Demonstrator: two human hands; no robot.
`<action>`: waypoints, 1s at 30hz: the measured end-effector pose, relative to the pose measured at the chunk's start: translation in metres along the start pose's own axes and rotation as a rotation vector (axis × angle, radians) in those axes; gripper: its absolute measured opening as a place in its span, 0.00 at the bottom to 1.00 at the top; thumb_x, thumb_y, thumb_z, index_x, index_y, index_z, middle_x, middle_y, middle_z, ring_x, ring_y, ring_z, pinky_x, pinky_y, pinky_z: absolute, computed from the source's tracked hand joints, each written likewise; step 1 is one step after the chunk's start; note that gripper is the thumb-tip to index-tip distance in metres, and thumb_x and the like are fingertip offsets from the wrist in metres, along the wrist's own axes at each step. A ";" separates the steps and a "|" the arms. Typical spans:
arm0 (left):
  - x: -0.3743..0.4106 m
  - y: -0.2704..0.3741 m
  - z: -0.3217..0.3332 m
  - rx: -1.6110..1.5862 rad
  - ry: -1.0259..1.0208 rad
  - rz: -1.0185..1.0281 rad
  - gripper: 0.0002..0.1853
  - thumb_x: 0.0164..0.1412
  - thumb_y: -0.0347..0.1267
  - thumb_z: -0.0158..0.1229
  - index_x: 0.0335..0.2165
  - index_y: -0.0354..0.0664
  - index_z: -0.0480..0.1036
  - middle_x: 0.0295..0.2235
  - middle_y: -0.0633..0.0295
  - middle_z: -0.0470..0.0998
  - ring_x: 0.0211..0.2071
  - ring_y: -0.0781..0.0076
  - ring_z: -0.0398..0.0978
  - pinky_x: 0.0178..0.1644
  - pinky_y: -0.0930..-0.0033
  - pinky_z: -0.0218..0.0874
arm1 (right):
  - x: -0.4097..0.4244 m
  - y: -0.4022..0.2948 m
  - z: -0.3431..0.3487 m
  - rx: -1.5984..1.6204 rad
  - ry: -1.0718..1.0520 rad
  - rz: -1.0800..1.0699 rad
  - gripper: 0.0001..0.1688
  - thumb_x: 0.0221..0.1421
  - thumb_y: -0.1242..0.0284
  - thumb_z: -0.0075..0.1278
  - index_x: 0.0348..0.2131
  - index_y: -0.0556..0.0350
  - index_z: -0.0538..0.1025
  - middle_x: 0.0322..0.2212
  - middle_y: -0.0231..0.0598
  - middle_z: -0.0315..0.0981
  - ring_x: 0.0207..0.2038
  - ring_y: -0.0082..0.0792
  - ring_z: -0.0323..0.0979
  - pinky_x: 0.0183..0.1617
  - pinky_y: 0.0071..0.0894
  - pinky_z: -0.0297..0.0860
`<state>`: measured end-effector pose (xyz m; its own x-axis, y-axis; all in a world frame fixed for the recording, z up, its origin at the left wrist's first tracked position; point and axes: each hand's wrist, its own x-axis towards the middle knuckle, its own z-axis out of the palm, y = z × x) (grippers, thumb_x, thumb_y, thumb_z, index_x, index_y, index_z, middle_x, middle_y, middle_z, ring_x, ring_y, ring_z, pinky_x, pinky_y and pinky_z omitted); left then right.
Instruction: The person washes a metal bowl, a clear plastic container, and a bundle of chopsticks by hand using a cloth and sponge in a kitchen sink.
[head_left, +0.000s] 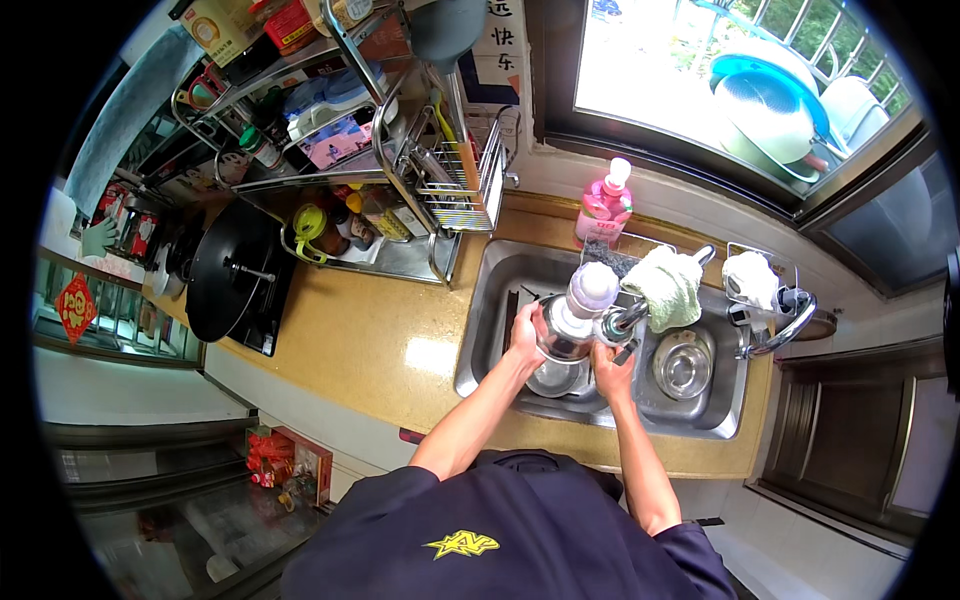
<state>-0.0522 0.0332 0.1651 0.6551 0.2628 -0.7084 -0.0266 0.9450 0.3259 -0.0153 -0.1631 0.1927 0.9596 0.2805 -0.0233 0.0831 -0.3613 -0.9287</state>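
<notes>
Over the left basin of a steel double sink (480, 300), my left hand (528, 330) grips the side of a shiny metal bowl (559, 330). My right hand (611, 367) is at the bowl's right, below the faucet head (619, 324); whether its fingers close on the bowl or on the faucet's black lever (626, 352) cannot be told. A white faucet attachment (594, 286) stands above the bowl and hides part of its inside. Beneath, a round metal dish (553, 379) lies in the left basin. Another metal bowl (682, 365) sits in the right basin.
A pink detergent bottle (602, 206) stands behind the sink. A light green cloth (664, 289) hangs over the faucet pipe. Wire baskets hold a dark scourer (609, 259) and a white cloth (750, 279). Left are a metal rack (352, 271) and a black wok lid (225, 270).
</notes>
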 end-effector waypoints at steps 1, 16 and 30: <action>0.000 -0.002 -0.002 0.031 -0.055 -0.005 0.11 0.63 0.43 0.51 0.25 0.55 0.70 0.22 0.77 0.70 0.23 0.82 0.65 0.30 0.66 0.60 | 0.007 0.015 0.005 0.008 0.076 -0.030 0.10 0.52 0.71 0.54 0.31 0.61 0.78 0.26 0.45 0.78 0.29 0.35 0.76 0.35 0.37 0.70; -0.023 -0.004 0.035 1.147 -0.376 0.337 0.32 0.70 0.47 0.38 0.28 0.29 0.75 0.21 0.64 0.72 0.23 0.78 0.65 0.26 0.67 0.58 | 0.024 0.024 0.024 0.015 0.132 -0.037 0.09 0.53 0.73 0.55 0.33 0.62 0.79 0.31 0.42 0.81 0.35 0.39 0.78 0.44 0.39 0.70; 0.016 0.009 0.002 0.134 -0.064 -0.019 0.11 0.63 0.40 0.50 0.24 0.54 0.67 0.22 0.75 0.68 0.22 0.78 0.64 0.27 0.76 0.56 | -0.020 -0.021 -0.004 -0.133 -0.080 -0.213 0.10 0.52 0.71 0.57 0.24 0.59 0.74 0.21 0.36 0.71 0.26 0.23 0.71 0.31 0.29 0.67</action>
<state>-0.0403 0.0455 0.1580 0.7014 0.2280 -0.6754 0.0843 0.9143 0.3962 -0.0354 -0.1645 0.2143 0.8929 0.4301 0.1331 0.3203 -0.3993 -0.8590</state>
